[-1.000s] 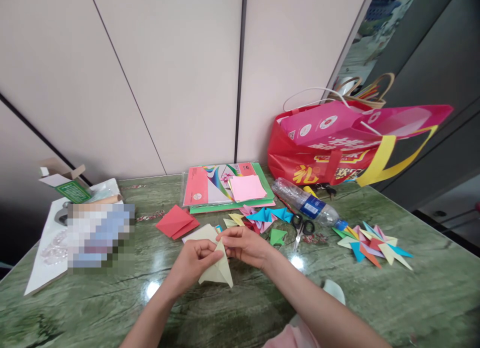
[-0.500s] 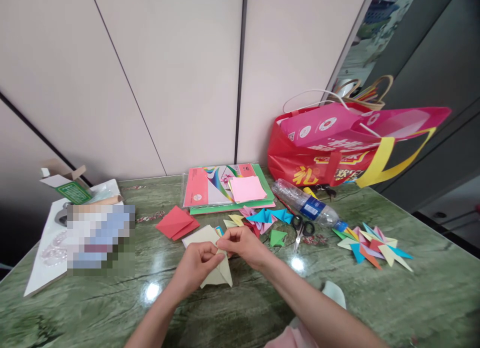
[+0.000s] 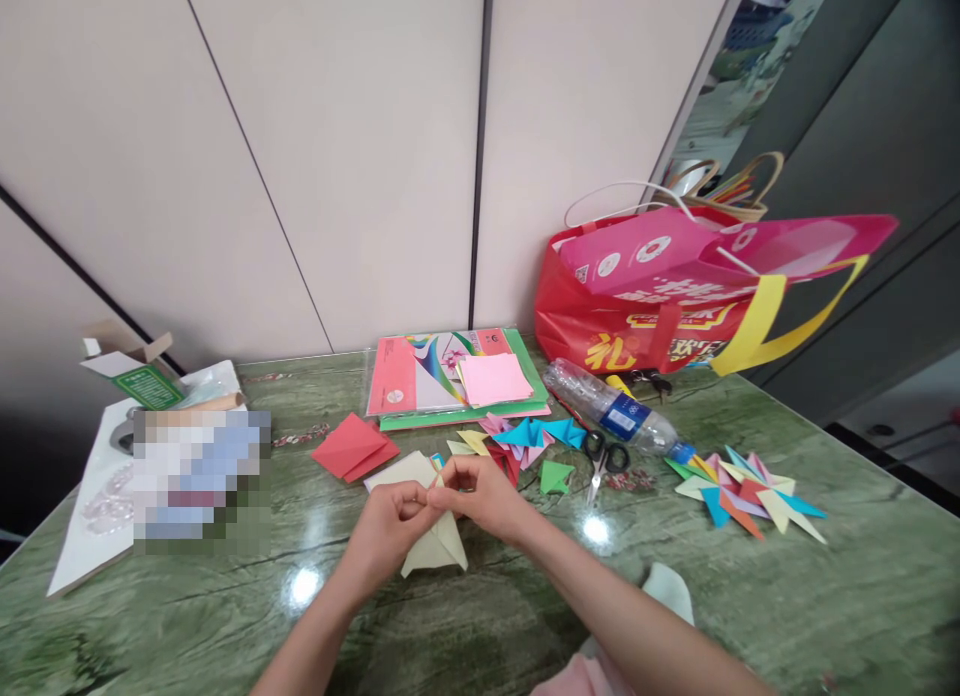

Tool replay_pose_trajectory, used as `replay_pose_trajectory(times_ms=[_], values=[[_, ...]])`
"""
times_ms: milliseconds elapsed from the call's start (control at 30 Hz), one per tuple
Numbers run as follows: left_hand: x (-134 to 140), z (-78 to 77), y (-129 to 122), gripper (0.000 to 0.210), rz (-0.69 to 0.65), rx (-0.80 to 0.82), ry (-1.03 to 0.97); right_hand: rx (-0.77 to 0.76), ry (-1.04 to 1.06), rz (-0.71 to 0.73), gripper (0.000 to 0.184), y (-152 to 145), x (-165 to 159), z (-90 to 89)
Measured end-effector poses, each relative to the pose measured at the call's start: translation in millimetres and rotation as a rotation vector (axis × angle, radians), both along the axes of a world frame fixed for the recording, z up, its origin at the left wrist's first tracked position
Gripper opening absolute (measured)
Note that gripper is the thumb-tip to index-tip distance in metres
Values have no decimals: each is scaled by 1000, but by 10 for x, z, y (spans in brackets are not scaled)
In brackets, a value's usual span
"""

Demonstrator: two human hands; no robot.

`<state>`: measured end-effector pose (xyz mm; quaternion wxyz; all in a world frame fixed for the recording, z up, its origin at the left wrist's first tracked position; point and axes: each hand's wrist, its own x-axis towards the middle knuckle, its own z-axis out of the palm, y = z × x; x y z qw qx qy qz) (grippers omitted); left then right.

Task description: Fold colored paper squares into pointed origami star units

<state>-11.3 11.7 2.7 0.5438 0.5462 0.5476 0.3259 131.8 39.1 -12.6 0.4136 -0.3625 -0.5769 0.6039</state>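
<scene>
Both of my hands meet over a cream sheet of folding paper (image 3: pixel 436 553) with creases across it. My left hand (image 3: pixel 394 526) pinches the paper's upper part between thumb and forefinger. My right hand (image 3: pixel 480 491) grips the same spot, its fingertips against the left thumb; the folded tip is hidden between them. Just behind lie another pale paper sheet (image 3: pixel 397 469) and folded red papers (image 3: pixel 354 446). To the right of my hands sit a small green folded piece (image 3: pixel 555 477), blue folded pieces (image 3: pixel 536 433) and black-handled scissors (image 3: pixel 598 466).
Paper packs (image 3: pixel 420 371) topped with pink square sheets (image 3: pixel 495 378) lie near the wall. A plastic bottle (image 3: pixel 622 411) rests before a red bag (image 3: pixel 645 306). Colourful folded paper stars (image 3: pixel 746 491) are at right; a white board (image 3: pixel 90 516) and small box (image 3: pixel 146 376) at left.
My right fingers have shifted slightly left and closer over my left thumb, covering more of the paper's tip. The other things stay where they were.
</scene>
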Motion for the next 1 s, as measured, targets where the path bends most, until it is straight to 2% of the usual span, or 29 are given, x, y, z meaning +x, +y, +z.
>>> replay_pose_trajectory(times_ms=[100, 200, 333, 433, 533, 1000], values=[[-1, -26, 11, 41, -13, -7, 19, -13, -16, -23, 34, -4, -2, -22], [-7, -25, 22, 40, -5, -13, 13, -91, 6, -9, 36, -4, -8, -42], [-42, 39, 28, 37, 100, -67, -84, -225, 43, 1, 37, 9, -15, -72], [-67, 72, 30, 35, 187, -94, -165, -246, 68, 15, 37, 22, -12, -96], [-68, 67, 32, 33, 202, -97, -182, -267, 84, 19, 36, 28, -8, -112], [-131, 25, 78, 29, 287, -95, -307, -140, 118, 116, 22, 4, 3, -42]])
